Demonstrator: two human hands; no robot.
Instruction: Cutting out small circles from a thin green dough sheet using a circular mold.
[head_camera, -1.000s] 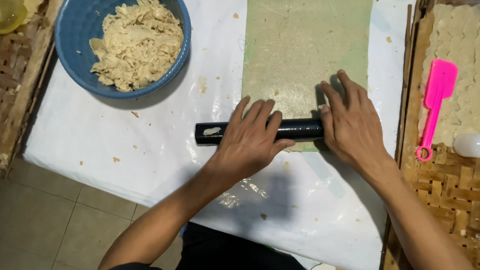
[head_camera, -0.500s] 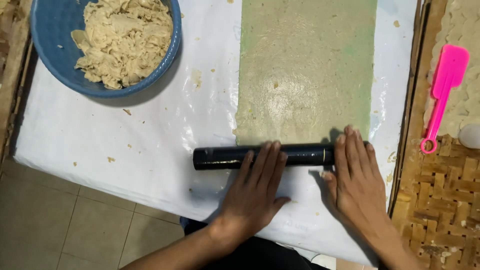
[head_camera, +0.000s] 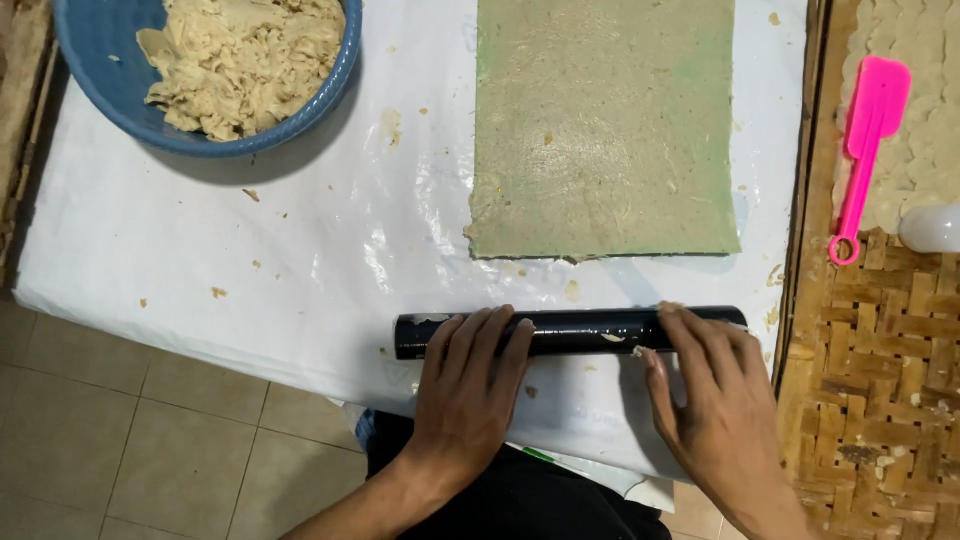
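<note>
**Black roller under two flat hands, near edge of bench**

Item 1. Black roller: a dark glossy cylinder lying crosswise on the white plastic sheet that covers the bench, close to the near edge. It sits just clear of the dough slab, a strip of bare sheet between them.

Item 2. Left hand: palm down, fingers straight and held close together, resting over the left part of the roller. No pinch; flat contact only.

Item 3. Right hand: palm down, fingers slightly spread, laid over the right end of the roller.

Item 4. Dough slab: a flat greenish-tan rectangle, its near edge ragged, lying beyond the roller.

Item 5. Blue bowl: far left corner, heaped with pale shredded dough. Well apart from both hands.

Item 6. Pink scraper: on the woven tray to the right, beside a white rounded object, partly cut off.

Item 7. Crumbs scattered over the sheet. Tiled floor below left.
</note>
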